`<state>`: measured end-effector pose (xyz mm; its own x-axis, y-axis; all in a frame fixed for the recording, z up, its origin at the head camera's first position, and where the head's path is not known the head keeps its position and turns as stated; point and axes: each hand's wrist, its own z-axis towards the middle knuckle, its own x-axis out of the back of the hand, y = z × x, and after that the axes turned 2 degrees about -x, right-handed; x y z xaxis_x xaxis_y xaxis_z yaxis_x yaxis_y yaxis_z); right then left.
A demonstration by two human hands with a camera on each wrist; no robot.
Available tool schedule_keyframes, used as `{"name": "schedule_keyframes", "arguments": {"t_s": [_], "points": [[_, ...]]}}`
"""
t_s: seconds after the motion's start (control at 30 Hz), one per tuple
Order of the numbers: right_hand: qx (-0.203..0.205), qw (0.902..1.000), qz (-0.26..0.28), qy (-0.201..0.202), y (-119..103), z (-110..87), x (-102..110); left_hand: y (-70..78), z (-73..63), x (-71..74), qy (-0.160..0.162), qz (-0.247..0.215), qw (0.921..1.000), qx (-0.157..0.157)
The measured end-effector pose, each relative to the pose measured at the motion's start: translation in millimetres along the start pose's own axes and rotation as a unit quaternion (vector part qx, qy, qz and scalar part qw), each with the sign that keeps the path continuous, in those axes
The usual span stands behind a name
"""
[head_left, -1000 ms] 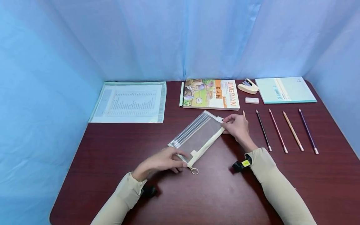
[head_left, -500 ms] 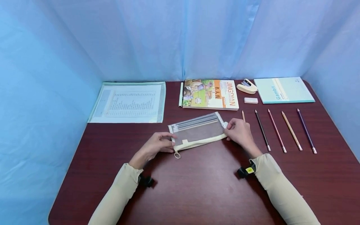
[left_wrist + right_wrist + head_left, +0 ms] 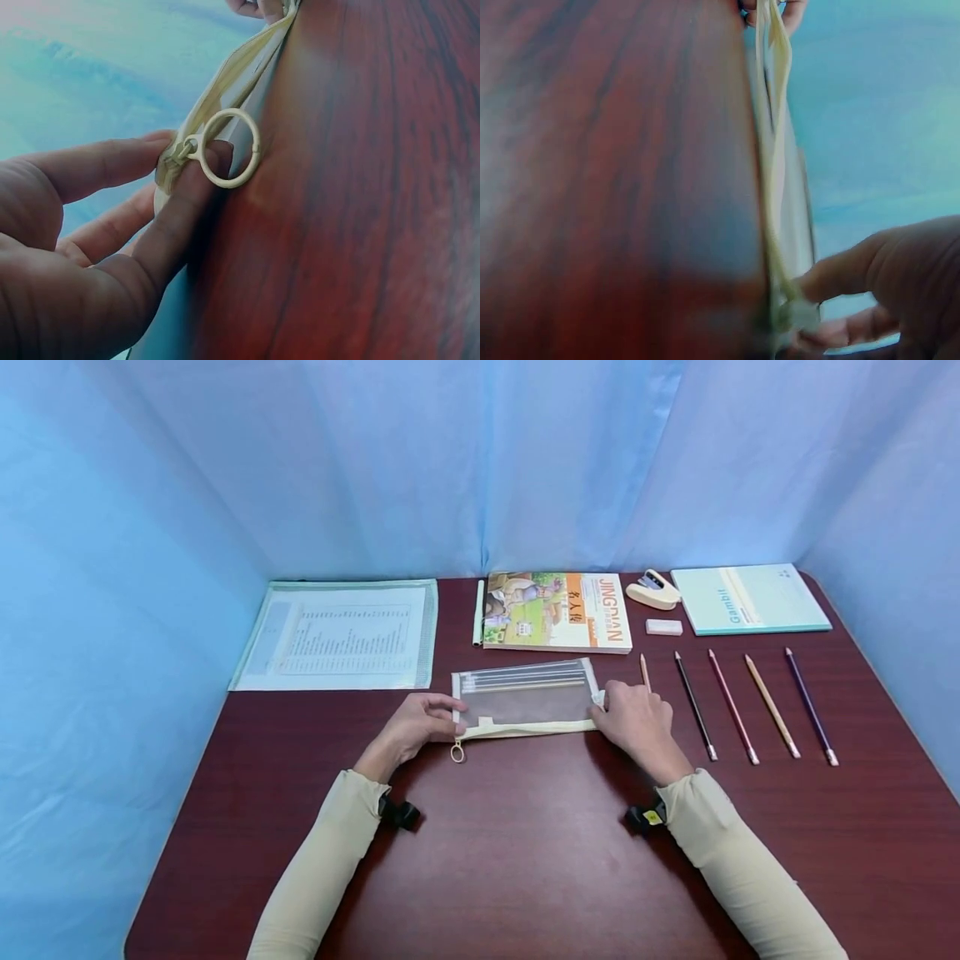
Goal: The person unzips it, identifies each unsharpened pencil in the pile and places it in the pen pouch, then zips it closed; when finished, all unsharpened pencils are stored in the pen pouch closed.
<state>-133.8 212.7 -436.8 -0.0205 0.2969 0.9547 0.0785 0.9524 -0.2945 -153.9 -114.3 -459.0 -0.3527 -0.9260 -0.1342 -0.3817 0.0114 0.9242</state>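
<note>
A clear zip pencil pouch (image 3: pixel 517 706) with a cream zipper edge lies between both hands on the table, its zipper side toward me. Several thin lengthwise stripes show along its far side; whether they are printed or lie inside, I cannot tell. My left hand (image 3: pixel 415 727) pinches the left end at the zipper, where a cream pull ring (image 3: pixel 256 150) hangs. At the other end, my right hand (image 3: pixel 641 718) pinches the corner with its small tab. In the left wrist view the zipper strip (image 3: pixel 225 75) looks parted along its length.
Behind the pouch lie a picture-covered book (image 3: pixel 555 610) and a pale pen (image 3: pixel 478 612). A document sleeve (image 3: pixel 352 635) is at back left. To the right are a stapler (image 3: pixel 654 592), an eraser (image 3: pixel 663 627), a notebook (image 3: pixel 753 600) and several pencils (image 3: pixel 731 706).
The pouch has turned from a slant to nearly level, its left end swinging away from me and to the left with my left hand. My right hand has shifted slightly.
</note>
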Motion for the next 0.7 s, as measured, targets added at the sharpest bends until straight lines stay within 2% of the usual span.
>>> {"name": "schedule_keyframes", "arguments": {"t_s": [0.13, 0.2, 0.27, 0.33, 0.4, 0.47, 0.5, 0.57, 0.7], "points": [[0.035, 0.998, -0.026, 0.045, -17.4, -8.5, 2.8, -1.5, 1.0, 1.7, 0.003, 0.002, 1.0, 0.0], [0.061, 0.9968, -0.019, 0.048, -32.4, -15.5, 2.6, -2.0, 1.2, 2.4, 0.009, 0.007, 0.9999, -0.001], [0.087, 0.9961, 0.005, 0.015, -49.8, -23.8, 0.8, -2.0, 2.1, 1.8, 0.016, 0.008, 0.9998, -0.003], [0.121, 0.9906, 0.05, -0.041, -67.3, -30.5, -5.6, -2.0, 2.7, 1.5, 0.023, 0.006, 0.9997, -0.002], [0.151, 0.9777, 0.106, -0.102, -83.8, -35.4, -16.3, -1.9, 2.9, 1.0, 0.028, 0.0, 0.9996, 0.001], [0.17, 0.9633, 0.15, -0.143, -98.0, -38.5, -29.6, -2.2, 3.1, 0.5, 0.03, -0.006, 0.9995, 0.004], [0.175, 0.9583, 0.165, -0.154, -104.3, -39.2, -36.4, -2.5, 3.3, 0.2, 0.032, -0.008, 0.9994, 0.006], [0.169, 0.9562, 0.178, -0.159, -116.2, -40.9, -46.9, -3.2, 3.7, -0.4, 0.034, -0.013, 0.9993, 0.009], [0.14, 0.9686, 0.161, -0.128, -135.8, -41.6, -57.9, -4.4, 3.9, -1.6, 0.041, -0.022, 0.9988, 0.016]]}}
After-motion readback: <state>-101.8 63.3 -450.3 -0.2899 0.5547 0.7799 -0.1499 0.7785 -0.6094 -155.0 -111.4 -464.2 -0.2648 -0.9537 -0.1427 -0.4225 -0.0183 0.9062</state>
